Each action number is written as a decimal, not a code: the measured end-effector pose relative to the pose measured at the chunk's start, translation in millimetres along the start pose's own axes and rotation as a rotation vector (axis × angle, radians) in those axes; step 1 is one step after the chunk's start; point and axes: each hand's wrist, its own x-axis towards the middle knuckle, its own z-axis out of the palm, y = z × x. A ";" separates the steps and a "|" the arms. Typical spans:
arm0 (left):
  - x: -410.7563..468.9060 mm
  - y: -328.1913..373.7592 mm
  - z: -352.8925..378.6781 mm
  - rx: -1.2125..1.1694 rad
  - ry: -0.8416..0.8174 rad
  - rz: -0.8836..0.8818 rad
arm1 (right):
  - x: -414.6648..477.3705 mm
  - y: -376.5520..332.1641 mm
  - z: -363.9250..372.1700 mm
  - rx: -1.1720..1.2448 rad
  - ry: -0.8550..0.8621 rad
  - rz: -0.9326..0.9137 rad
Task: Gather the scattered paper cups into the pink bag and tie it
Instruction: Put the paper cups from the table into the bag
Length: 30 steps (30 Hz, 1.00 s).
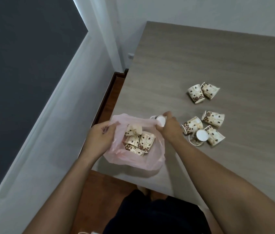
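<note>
The pink bag [133, 159] sits at the table's [200, 56] near left corner with several cups [140, 141] inside. The left hand [98, 137] pinches its rim open. The right hand [168, 127] grips a cup [160, 120] at its mouth. Six loose cups [206, 127] lie to the right.

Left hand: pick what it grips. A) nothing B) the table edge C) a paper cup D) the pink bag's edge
D: the left hand pinches the pink bag at its edge, holding the mouth open; the right hand holds a paper cup.
</note>
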 end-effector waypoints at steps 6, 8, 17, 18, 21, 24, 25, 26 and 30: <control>13.4 4.8 6.8 -0.059 0.003 -0.014 | -18.4 13.2 -24.8 0.234 0.182 0.032; 18.2 7.6 10.9 -0.070 -0.009 -0.002 | -26.2 21.6 -26.2 0.218 0.141 0.020; 48.3 2.9 25.8 -0.170 0.001 -0.403 | -59.2 15.4 -45.5 1.167 -0.187 0.044; 52.0 2.4 26.8 -0.307 -0.035 -0.512 | -61.1 13.5 -47.9 1.281 -0.271 0.047; 63.1 -0.9 25.8 -0.767 -0.200 -0.731 | -62.3 11.7 -52.8 1.404 -0.460 -0.021; 70.7 -2.4 21.6 -0.963 -0.210 -0.745 | -59.2 10.2 -59.0 1.379 -0.578 -0.087; 70.4 -0.6 20.2 -0.979 -0.210 -0.709 | -57.7 8.8 -61.2 1.367 -0.625 -0.120; 69.0 1.9 19.5 -1.005 -0.226 -0.683 | -56.9 7.0 -63.5 1.347 -0.677 -0.159; 69.3 6.7 24.0 -1.037 -0.321 -0.706 | -57.4 -4.4 -76.4 1.002 -0.806 -0.259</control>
